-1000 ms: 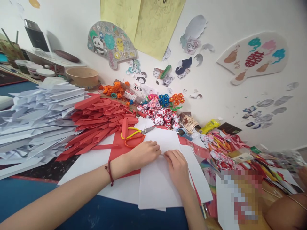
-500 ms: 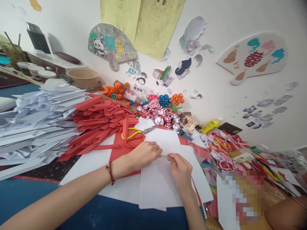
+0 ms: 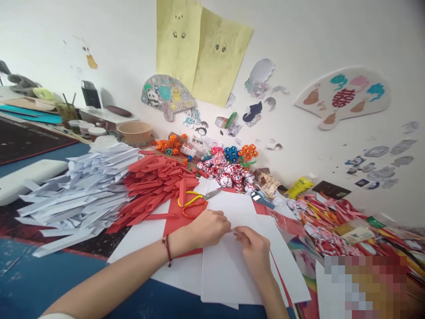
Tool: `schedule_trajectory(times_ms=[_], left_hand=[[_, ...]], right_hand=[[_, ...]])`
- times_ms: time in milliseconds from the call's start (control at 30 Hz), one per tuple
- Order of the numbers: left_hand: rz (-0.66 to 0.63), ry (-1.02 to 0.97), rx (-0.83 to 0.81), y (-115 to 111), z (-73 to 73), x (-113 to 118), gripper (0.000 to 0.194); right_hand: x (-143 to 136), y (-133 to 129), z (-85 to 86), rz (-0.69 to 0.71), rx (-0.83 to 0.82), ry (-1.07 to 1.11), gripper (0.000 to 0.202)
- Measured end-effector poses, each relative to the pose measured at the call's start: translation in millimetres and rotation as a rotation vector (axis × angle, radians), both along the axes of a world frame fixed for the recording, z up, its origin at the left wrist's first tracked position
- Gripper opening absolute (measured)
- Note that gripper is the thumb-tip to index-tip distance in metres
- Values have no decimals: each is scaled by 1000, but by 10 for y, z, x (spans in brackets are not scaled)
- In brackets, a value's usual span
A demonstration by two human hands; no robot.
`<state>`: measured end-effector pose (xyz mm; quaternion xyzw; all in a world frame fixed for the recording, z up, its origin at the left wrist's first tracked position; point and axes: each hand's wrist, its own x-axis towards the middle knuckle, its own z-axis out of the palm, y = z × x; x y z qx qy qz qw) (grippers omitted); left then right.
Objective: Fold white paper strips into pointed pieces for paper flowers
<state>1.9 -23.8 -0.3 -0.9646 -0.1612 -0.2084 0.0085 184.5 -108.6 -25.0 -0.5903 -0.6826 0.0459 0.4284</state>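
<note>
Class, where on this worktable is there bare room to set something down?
Bare blue tabletop shows left of the left forearm, nearer than the dark mat, and below the white sheets, between the forearms. It is crowded beyond the left hand, with scissors, red strips and paper flowers.

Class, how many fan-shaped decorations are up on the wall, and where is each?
2. The panda fan is left of centre, by the left yellow sheet's lower end; the fan with red characters is at the right.
</note>
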Motion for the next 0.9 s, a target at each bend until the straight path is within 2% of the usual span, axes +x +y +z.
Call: schedule_trajectory(times_ms=[133, 333, 433, 567, 633, 700, 767, 833, 900], left_hand=[[22, -46, -56, 28, 128, -81, 21], [142, -129, -167, -166, 142, -225, 16], [187, -96, -43, -320, 139, -335, 14], [158, -14, 356, -516, 152, -460, 18], [124, -10, 490, -595, 148, -485, 22], [107, -8, 525, -655, 145, -494, 19], [132, -23, 493, -683, 162, -529, 14], [205, -85, 429, -662, 220, -646, 17], [336, -214, 354, -582, 337, -880, 23]], right_hand=[[58, 0, -23, -62, -11, 160, 26], [20, -18, 6, 67, -169, 386, 26], [-1, -49, 17, 188, -334, 518, 34], [-10, -103, 83, 299, -486, 625, 39], [-7, -131, 140, 337, -543, 654, 40], [8, -150, 187, 358, -595, 689, 42], [41, -153, 203, 350, -616, 732, 41], [86, -138, 184, 326, -616, 796, 41], [127, -112, 149, 296, -579, 868, 41]])
